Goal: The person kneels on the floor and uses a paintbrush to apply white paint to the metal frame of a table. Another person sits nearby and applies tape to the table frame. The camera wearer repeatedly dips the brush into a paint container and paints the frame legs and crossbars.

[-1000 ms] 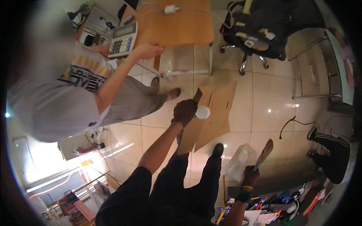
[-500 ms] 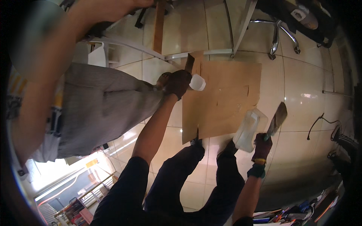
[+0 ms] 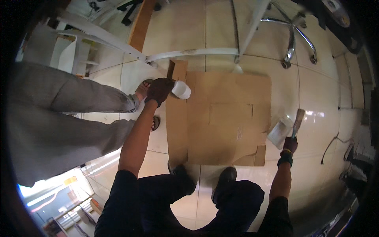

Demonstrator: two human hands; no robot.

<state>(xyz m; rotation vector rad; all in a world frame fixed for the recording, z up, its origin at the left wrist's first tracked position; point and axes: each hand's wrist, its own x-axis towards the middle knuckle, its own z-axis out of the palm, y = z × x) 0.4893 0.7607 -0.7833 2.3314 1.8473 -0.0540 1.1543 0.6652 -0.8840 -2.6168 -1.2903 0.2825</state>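
paintbrush (image 3: 297,121) stands nearly upright in the clenched right hand (image 3: 290,144), bristles up beside a clear plastic container (image 3: 279,132); left hand (image 3: 159,90) grips a white cup (image 3: 181,89) lying sideways over flattened cardboard (image 3: 221,118).

1. This looks like an office or a small workroom with a glossy pale tiled floor (image 3: 221,35).
2. A swivel chair's chrome star base (image 3: 294,33) on castors stands at the top right.
3. White metal table legs (image 3: 189,52) cross the floor (a wooden board edge beside them).
4. Flattened cardboard (image 3: 221,118) covers the tiles.
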